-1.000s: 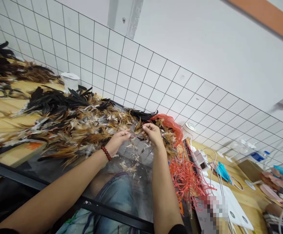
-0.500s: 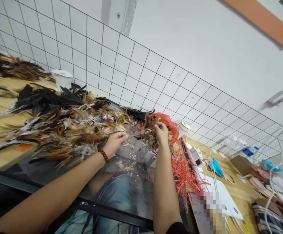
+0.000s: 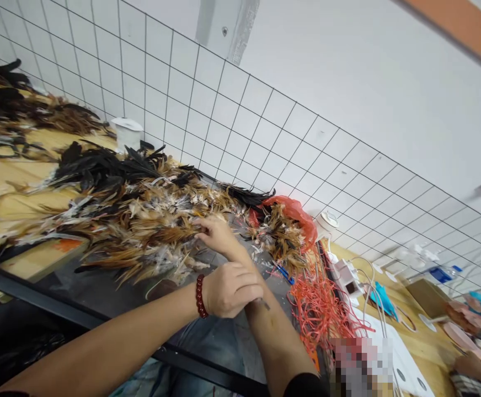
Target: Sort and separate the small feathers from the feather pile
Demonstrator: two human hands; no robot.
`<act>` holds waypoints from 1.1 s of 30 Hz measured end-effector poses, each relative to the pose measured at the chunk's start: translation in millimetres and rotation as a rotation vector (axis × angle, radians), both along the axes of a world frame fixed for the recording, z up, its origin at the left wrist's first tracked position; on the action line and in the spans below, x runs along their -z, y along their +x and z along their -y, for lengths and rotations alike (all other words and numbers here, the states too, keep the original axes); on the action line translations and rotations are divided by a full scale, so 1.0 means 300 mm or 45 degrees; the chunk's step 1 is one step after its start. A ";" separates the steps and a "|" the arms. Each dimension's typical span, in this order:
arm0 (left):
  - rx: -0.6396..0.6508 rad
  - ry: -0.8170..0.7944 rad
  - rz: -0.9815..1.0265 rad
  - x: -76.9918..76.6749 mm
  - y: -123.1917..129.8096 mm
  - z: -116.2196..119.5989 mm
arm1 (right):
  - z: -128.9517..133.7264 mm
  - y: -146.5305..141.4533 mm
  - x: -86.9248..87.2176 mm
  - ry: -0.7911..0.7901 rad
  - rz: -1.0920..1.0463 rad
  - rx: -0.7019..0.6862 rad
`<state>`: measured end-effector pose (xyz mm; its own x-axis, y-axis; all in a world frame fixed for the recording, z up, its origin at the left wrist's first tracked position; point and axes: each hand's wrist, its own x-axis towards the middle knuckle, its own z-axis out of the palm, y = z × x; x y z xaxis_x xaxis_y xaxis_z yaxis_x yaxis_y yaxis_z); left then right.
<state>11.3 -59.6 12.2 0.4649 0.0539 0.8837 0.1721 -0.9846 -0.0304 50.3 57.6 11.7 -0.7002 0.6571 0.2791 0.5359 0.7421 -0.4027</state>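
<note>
My left hand (image 3: 232,289), with a red bead bracelet (image 3: 201,296) at the wrist, is closed over my right forearm. A small dark bit shows at its fingertips, too small to name. My right hand (image 3: 216,234) reaches left to the edge of a large pile of brown feathers (image 3: 149,220); its thumb and forefinger are slightly apart with nothing clearly between them. Black feathers (image 3: 100,168) lie at the back of this pile. A smaller bunch of feathers (image 3: 288,237) rests by a red plastic bag (image 3: 296,212).
Red strings (image 3: 319,303) lie tangled to the right, near a blue pen-like item (image 3: 285,274). A white spool (image 3: 127,132) stands by the wire grid (image 3: 219,116). Cables, a white socket block (image 3: 347,275) and a person's hand (image 3: 468,366) are farther right.
My right hand has moved left from the small feather bunch to the large pile. My left hand has come down and right, beside my right forearm. The view has shifted.
</note>
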 end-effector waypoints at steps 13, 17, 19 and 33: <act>-0.232 -0.645 0.413 0.050 0.006 -0.077 | -0.011 0.216 -0.029 -0.810 -0.877 0.535; -0.472 -0.950 0.880 0.060 -0.024 -0.159 | 0.010 0.250 0.002 -0.741 -0.846 0.610; -0.475 -1.118 0.994 0.072 -0.042 -0.198 | 0.015 0.251 0.010 -0.726 -0.744 0.618; 0.140 -2.136 1.645 0.043 -0.055 -0.215 | 0.036 0.353 -0.052 -0.881 -0.731 0.528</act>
<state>-5.3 4.9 -0.6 -0.1619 0.9617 -0.2211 -0.6781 0.0543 0.7330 156.3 46.7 27.2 -0.2565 0.9660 -0.0339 0.2874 0.0427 -0.9569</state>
